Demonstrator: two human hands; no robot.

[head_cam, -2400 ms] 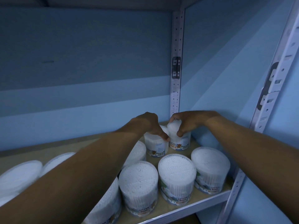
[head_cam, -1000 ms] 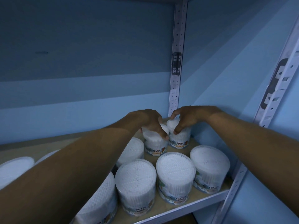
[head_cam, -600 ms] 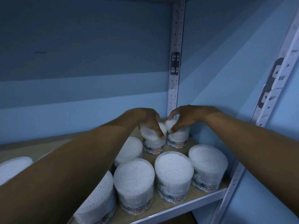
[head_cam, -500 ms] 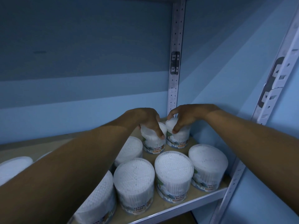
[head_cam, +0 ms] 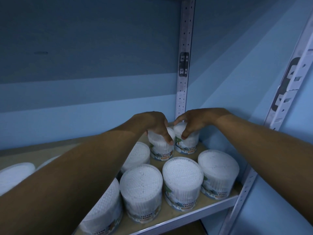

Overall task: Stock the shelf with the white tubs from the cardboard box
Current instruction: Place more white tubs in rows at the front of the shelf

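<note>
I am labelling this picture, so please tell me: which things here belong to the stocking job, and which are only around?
Job:
left hand, gripping the left back tub
right hand, gripping the right back tub
front tubs
shelf

Only around:
rear post
side post
blue wall

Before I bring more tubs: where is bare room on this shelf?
Bare board runs along the back wall, left of the left hand. The right corner is crowded: both hands grip back-row tubs, the right hand by the post.
</note>
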